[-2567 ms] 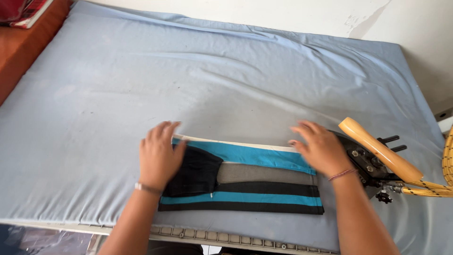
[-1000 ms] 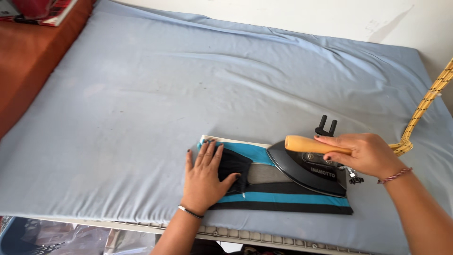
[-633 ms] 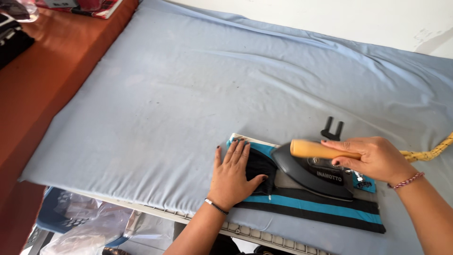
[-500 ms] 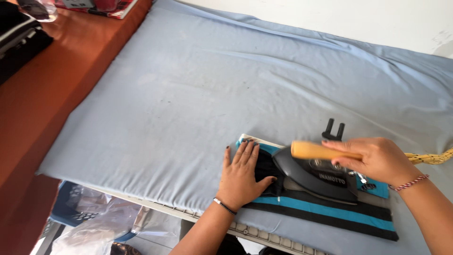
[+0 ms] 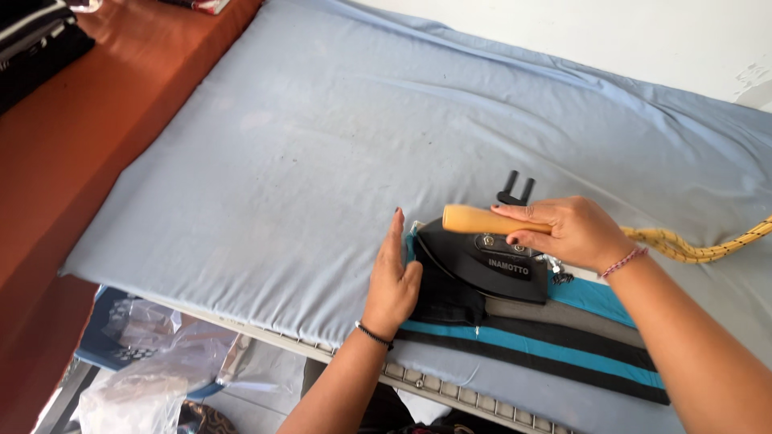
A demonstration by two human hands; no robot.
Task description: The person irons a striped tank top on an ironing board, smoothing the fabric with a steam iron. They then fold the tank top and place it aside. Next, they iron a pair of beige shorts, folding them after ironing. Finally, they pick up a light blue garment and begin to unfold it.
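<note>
A folded garment (image 5: pixel 563 337) in black, grey and turquoise stripes lies near the front edge of the padded ironing table (image 5: pixel 338 153). A black iron (image 5: pixel 482 261) with a wooden handle rests on the garment's left end. My right hand (image 5: pixel 567 231) is shut around that handle. My left hand (image 5: pixel 392 277) stands on its edge just left of the iron, fingers straight, touching the garment's left end and the pale blue cover.
A yellow braided cord (image 5: pixel 691 247) runs from the iron off to the right. An orange-brown surface (image 5: pixel 72 153) lies to the left with dark items at its far corner. Plastic bags and a blue crate (image 5: pixel 153 362) sit below the table's front left.
My right hand took the iron and slid it left along the garment. My left hand lifted from lying flat on the cloth to standing on its edge beside the iron's tip.
</note>
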